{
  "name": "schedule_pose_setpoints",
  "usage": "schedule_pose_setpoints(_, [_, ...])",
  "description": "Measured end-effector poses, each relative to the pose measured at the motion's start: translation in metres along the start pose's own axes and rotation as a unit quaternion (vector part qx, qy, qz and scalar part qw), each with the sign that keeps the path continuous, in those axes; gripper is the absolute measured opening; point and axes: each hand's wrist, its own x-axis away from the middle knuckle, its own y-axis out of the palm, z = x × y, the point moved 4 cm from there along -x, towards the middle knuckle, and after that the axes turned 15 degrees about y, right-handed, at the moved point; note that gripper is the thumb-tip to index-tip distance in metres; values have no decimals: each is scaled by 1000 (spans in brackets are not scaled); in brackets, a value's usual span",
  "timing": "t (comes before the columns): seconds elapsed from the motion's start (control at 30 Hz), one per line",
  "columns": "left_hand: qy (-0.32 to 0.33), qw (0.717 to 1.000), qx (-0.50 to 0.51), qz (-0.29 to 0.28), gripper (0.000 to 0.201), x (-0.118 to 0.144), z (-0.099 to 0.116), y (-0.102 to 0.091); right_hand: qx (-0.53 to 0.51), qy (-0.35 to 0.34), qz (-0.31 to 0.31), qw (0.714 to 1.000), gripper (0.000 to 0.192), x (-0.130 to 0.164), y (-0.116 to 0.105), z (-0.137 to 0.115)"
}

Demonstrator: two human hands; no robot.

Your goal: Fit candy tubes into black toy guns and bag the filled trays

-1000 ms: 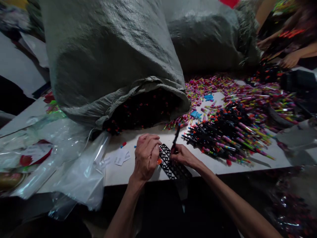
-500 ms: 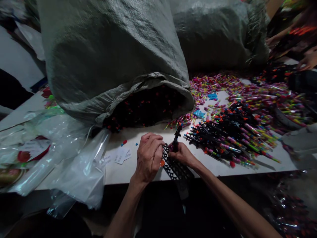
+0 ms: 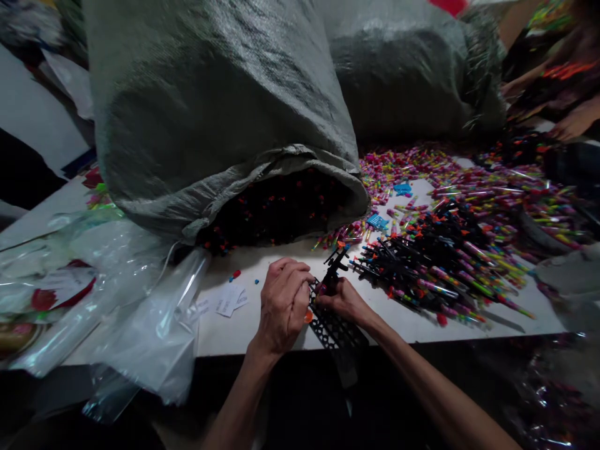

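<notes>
My right hand is closed around a small black toy gun, whose muzzle end points up and away from me. Beside it, my left hand has its fingers curled together; whatever they grip is hidden behind them. A black perforated plastic piece slants down between both hands to the table's front edge, touching or very near the left fingertips. Under the left hand an orange round bit peeks out. Just right of my hands lies a pile of black toy guns mixed with clear tubes of coloured pieces.
A large grey woven sack lies open toward me, dark pieces inside. Behind it rests another sack. Colourful tubes cover the right. Clear plastic bags and paper slips lie left. Another person's hand shows far right.
The toy gun in my right hand has tilted to the right and shows more of its side. My left hand has hardly moved. The camera view has shifted slightly.
</notes>
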Motion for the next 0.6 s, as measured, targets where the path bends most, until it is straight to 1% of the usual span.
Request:
schedule_pose_setpoints(0.17, [7, 1000, 2, 0, 23, 0, 1, 0, 40, -45, 31, 998, 9, 1, 1, -4])
schedule_pose_setpoints(0.23, [7, 1000, 5, 0, 23, 0, 1, 0, 21, -61, 58, 996, 11, 1, -2, -3])
schedule_pose_setpoints(0.3, [6, 1000, 4, 3, 23, 0, 1, -1, -9, -61, 69, 996, 15, 1, -5, -1])
schedule_pose_setpoints(0.4, [4, 1000, 2, 5, 23, 1, 0, 0, -38, -35, 54, 997, 22, 0, -5, 2])
schedule_pose_setpoints(0.47, [6, 1000, 2, 3, 23, 0, 0, 0, -47, -17, 44, 998, 23, -1, -2, 3])
schedule_pose_setpoints(0.53, [9, 1000, 0, 1, 23, 0, 0, 1, -48, -9, 35, 998, 19, -2, 2, 4])
schedule_pose_setpoints(0.6, [10, 1000, -3, -1, 24, -1, 0, 1, -16, -25, 35, 999, 12, -3, 5, 3])
